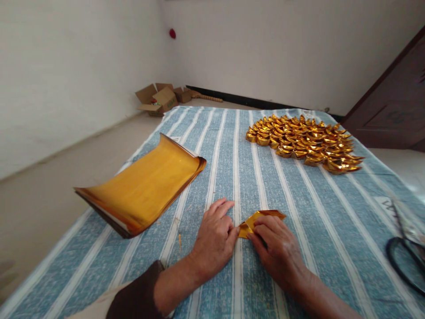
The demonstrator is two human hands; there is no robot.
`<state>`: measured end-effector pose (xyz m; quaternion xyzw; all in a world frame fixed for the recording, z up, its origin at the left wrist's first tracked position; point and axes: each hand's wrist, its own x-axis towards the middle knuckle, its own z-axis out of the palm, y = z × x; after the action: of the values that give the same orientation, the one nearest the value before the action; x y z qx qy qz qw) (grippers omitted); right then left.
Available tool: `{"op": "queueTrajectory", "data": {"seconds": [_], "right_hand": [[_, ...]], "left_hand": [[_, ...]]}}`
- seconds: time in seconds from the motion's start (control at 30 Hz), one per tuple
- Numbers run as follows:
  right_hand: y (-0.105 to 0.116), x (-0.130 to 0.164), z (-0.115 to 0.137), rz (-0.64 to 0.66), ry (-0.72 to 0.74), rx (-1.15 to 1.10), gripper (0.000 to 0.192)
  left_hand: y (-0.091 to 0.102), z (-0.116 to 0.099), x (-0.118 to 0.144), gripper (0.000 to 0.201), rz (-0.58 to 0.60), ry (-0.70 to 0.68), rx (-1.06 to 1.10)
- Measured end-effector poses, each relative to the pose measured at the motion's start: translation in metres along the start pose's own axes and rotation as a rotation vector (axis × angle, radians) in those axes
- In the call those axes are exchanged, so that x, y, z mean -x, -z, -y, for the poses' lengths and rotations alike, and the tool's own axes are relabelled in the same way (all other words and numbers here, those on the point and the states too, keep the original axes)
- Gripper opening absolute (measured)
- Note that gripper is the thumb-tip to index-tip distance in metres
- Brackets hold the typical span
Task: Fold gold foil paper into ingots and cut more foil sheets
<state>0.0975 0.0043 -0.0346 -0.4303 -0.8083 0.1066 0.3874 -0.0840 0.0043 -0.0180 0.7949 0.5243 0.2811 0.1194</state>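
A small piece of folded gold foil paper (254, 221) lies on the striped cloth in front of me. My right hand (279, 243) pinches its near side, thumb and fingers pressed on the fold and covering part of it. At the left tip of the paper, my left hand (214, 235) presses with its thumb. The other fingers of that hand rest bent on the cloth, away from the foil. To the left lies a curled stack of gold foil sheets (146, 184). Many folded gold foil ingots (299, 139) stand grouped at the far right.
A blue and white striped cloth (226, 177) covers the table. Black-handled scissors (403, 252) lie at the right edge, blurred. Open cardboard boxes (161, 101) sit on the floor beyond the far left corner. A dark red door (395, 97) is at the right.
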Motion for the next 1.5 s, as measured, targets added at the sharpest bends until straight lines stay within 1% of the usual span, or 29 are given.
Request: {"op": "queueTrajectory", "data": {"seconds": [0.2,0.4,0.57,0.9,1.3,1.5], "right_hand": [[0.0015,-0.0023,0.0017,0.006,0.051,0.056,0.018],[0.0014,-0.0001,0.0036,0.074,0.069,0.164,0.024],[0.0004,0.0028,0.0030,0.117,0.076,0.207,0.026],[-0.0010,0.0034,0.0040,0.130,0.121,0.261,0.033],[-0.0019,0.0028,0.0061,0.126,0.139,0.289,0.035],[-0.0027,0.0028,0.0057,0.109,0.146,0.295,0.032]], "left_hand": [[-0.0011,-0.0008,0.0003,0.020,0.002,0.000,-0.038],[-0.0014,-0.0017,0.0001,0.019,0.009,0.015,-0.039],[-0.0007,-0.0029,-0.0004,0.020,0.010,0.023,-0.040],[-0.0020,-0.0017,-0.0003,0.019,0.000,0.022,-0.034],[-0.0020,-0.0021,-0.0010,0.019,-0.004,0.027,-0.023],[-0.0017,-0.0026,-0.0017,0.019,0.009,0.038,-0.009]]}}
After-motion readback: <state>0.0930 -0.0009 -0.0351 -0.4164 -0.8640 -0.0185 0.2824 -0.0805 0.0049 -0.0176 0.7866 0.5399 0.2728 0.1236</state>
